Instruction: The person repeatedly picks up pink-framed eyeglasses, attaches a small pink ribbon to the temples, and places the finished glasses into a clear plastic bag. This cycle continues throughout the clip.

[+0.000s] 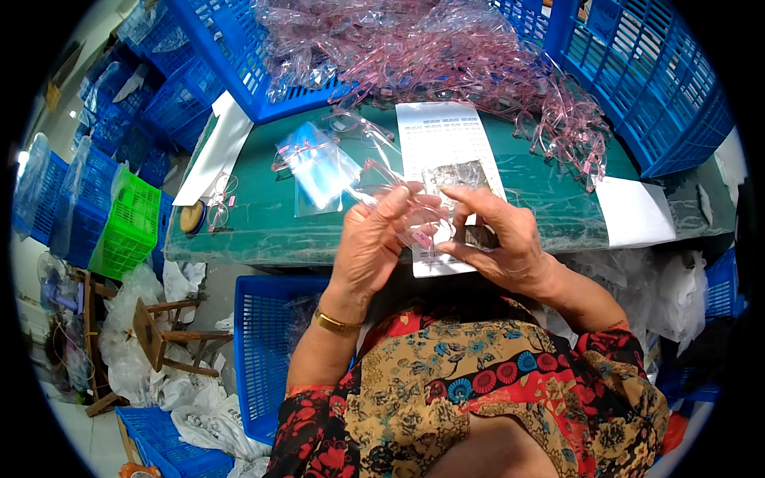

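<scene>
Just above the table's near edge, a pair of clear pink eyeglasses [423,229] is between my two hands. My left hand [368,241] pinches the glasses between thumb and fingers, with a temple arm pointing up and away. Curled round the right lens side, my right hand [504,239] holds its rim with thumb and forefinger. Beyond the hands lies a printed sheet [443,131], with a small clear packet [464,177] on it, partly covered by my fingers. To the left, another pair of pink glasses [306,149] lies over clear-blue plastic sleeves [320,179].
A big heap of pink glasses [446,56] covers the far side of the green table [271,231]. Blue baskets [649,88] flank it. One more pair of glasses [222,202] and a round tin [192,217] sit at the left edge; a blue crate [263,358] stands below.
</scene>
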The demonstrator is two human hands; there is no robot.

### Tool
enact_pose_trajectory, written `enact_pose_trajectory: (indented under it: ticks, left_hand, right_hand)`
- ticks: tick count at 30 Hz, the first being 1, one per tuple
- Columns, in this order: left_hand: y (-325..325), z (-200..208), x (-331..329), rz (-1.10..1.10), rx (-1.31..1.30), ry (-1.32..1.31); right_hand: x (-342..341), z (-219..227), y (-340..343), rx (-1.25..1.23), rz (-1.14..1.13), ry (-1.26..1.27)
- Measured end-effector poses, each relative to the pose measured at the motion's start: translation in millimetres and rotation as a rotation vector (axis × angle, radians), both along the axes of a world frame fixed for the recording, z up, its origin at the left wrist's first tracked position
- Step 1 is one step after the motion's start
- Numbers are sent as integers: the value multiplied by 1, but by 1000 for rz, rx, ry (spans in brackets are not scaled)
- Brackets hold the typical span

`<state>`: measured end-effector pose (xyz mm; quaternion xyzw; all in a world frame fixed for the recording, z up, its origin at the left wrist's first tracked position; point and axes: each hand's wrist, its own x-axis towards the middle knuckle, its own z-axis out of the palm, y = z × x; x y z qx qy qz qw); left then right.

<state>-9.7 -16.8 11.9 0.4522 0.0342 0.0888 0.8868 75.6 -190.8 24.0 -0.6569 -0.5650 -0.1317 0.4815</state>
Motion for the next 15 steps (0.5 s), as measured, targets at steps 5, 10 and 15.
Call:
enact_pose_trajectory:
  ticks: [5,10,15]
  left_hand:
    - [-9,-6,-2,-60,-7,19]
    - [-10,-5,-3,-70,-39,-1]
    - [-23,-8,-4,-44,-35,-33]
  right_hand:
    - [7,-5,0,27,-67,-189]
    - [12,-7,-2,20,-98,-247]
    - [11,-9,0,-68,-123,-161]
